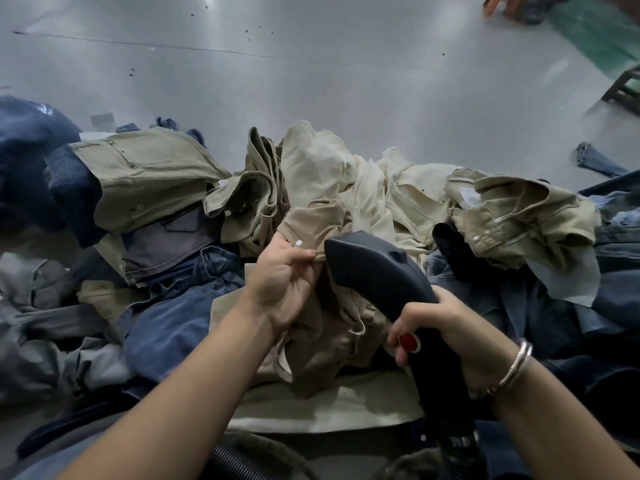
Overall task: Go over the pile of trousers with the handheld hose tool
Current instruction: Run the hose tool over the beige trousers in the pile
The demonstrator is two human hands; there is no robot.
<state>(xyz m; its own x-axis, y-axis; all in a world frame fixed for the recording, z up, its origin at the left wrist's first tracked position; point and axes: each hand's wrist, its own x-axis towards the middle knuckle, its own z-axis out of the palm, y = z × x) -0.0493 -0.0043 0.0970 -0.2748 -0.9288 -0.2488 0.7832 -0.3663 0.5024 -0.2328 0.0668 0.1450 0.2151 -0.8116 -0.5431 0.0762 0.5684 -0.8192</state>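
Observation:
A pile of trousers (339, 188) in khaki, cream and blue denim spreads across the middle of the head view. My left hand (287, 278) grips the waistband of a tan pair (332, 337), lifted up in front of me. My right hand (446, 327) holds the black handheld hose tool (374, 268) by its handle, thumb beside a red button (409, 342). The tool's nose lies against the tan fabric just right of my left fingers. Its ribbed hose (239, 462) trails off at the bottom edge.
Grey polished floor (311, 64) stretches beyond the pile. A loose denim piece (595, 164) lies at the right. A dark stool leg (623, 91) and a green floor strip (602, 32) sit at the far right. More dark jeans (31, 150) are heaped at the left.

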